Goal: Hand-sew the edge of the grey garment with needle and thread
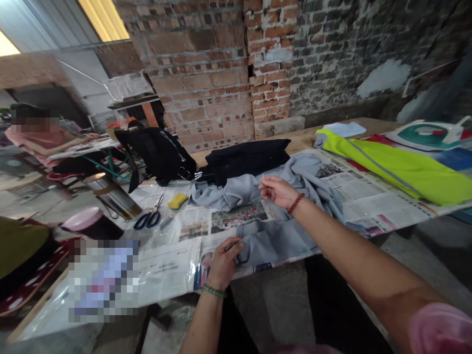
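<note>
My left hand [225,263], with a green bead bracelet, is closed on the end of a grey cloth garment [276,241] at the table's near edge. Something small and dark shows at its fingertips, too small to name. Raised above the cloth, my right hand [278,191] wears a red braided bracelet and pinches a thin, light needle [263,175] that points up. Any thread on it is too fine to see. The rest of the grey garment lies bunched behind my hands, with folded black cloth [247,160] on top.
Scissors [149,216], a yellow sponge [177,201], a steel flask [112,194] and a pink-lidded cup [92,223] stand left on the newspaper-covered table [162,268]. A black bag [155,155] lies behind. Rightward are a neon-yellow garment [398,164] and an iron [429,133]. Another person [37,137] sits far left.
</note>
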`<state>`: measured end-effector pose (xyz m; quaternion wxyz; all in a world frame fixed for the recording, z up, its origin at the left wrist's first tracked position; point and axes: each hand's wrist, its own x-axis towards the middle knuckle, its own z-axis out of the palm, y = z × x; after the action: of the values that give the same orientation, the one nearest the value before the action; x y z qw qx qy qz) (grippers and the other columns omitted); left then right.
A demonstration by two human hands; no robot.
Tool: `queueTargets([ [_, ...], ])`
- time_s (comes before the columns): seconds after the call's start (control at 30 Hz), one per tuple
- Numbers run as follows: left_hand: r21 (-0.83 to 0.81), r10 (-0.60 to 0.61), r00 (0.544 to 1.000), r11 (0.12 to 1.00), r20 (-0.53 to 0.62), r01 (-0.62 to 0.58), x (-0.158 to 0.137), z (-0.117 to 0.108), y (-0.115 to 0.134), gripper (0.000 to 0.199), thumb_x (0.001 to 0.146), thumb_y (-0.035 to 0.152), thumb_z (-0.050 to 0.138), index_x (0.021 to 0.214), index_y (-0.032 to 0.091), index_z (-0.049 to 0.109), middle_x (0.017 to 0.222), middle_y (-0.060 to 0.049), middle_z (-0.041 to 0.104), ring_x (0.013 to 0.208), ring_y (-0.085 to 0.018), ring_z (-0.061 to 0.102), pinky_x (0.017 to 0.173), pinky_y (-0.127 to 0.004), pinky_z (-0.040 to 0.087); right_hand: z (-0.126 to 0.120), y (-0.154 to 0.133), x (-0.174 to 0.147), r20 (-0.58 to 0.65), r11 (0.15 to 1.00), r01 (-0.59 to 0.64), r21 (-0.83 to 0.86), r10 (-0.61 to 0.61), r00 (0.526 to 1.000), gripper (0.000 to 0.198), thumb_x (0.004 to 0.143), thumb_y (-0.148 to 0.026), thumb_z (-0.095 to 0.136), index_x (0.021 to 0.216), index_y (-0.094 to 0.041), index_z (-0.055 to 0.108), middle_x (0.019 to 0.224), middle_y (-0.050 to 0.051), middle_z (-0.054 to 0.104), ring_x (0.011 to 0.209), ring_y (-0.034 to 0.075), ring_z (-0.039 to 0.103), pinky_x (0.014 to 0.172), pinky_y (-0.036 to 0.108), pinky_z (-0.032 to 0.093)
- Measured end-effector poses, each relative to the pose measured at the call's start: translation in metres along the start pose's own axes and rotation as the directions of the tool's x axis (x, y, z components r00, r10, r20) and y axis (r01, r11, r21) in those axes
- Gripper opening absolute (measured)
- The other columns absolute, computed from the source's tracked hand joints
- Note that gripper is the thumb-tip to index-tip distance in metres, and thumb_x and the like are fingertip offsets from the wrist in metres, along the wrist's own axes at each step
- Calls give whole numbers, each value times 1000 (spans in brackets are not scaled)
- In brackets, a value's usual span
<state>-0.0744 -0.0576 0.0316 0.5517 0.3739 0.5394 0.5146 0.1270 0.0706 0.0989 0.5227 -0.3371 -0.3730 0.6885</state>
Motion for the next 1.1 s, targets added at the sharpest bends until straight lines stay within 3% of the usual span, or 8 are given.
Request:
queueTargets([
  [0.07,-44,-33,999,998,32,34,-1,0,1,26,50,24,77,73,15,66,62,0,62,56,-11,53,52,-21,38,-1,3,1,0,995,24,-95,-24,1000,3,77,-15,50,77,-17,50,60,-3,58,45,8,54,43,19,39],
  [0.13,-78,-27,998,996,50,31,-2,0,0,25,50,23,77,71,14,65,61,-1,62,57,-12,54,53,-21,39,-1,12,-1,38,953,72,-294,-64,997,3,74,-15,53,76,-17,53,57,-4,57,44,8,54,43,19,37],
  [0.23,-98,-7,1000,995,31,10,-2,-1,-1,24,50,22,77,69,13,65,60,-1,62,57,-12,54,53,-22,39,1,33,-5,232,713,240,-659,-110,966,11,69,-10,52,71,-18,60,50,-5,54,45,9,53,48,21,38],
  [0.33,-94,-26,1000,995,19,27,-1,-1,-2,23,52,22,76,70,13,65,58,0,60,54,-11,53,50,-21,38,4,55,-11,516,416,512,-751,-112,849,19,65,-6,53,63,-20,65,56,-2,59,58,12,55,63,25,41],
  [0.43,-102,-27,999,994,22,29,-1,0,-2,21,53,22,76,69,13,64,59,1,61,54,-10,53,51,-20,38,5,67,-16,680,274,659,-700,-26,733,23,65,-5,53,65,-21,69,66,0,63,67,14,56,68,26,41],
  [0.57,-125,-24,999,992,20,27,0,0,-3,22,53,23,76,69,14,64,60,1,61,54,-9,53,51,-20,38,3,72,-22,726,306,679,-667,65,684,24,72,-11,48,77,-20,70,73,0,64,71,13,57,69,25,42],
  [0.83,-96,-13,998,995,58,18,4,-4,-8,24,55,25,76,73,12,65,60,-1,62,55,-10,54,52,-20,40,2,81,-29,685,521,545,-657,111,720,22,74,-14,48,83,-17,68,79,-1,66,76,12,59,72,22,43],
  [1.1,-137,-61,997,988,46,66,6,-4,-8,27,52,24,78,74,13,66,61,-1,64,54,-11,55,52,-20,40,2,84,-31,639,569,444,-692,196,744,23,75,-15,48,88,-14,67,82,1,66,76,11,58,72,20,43],
])
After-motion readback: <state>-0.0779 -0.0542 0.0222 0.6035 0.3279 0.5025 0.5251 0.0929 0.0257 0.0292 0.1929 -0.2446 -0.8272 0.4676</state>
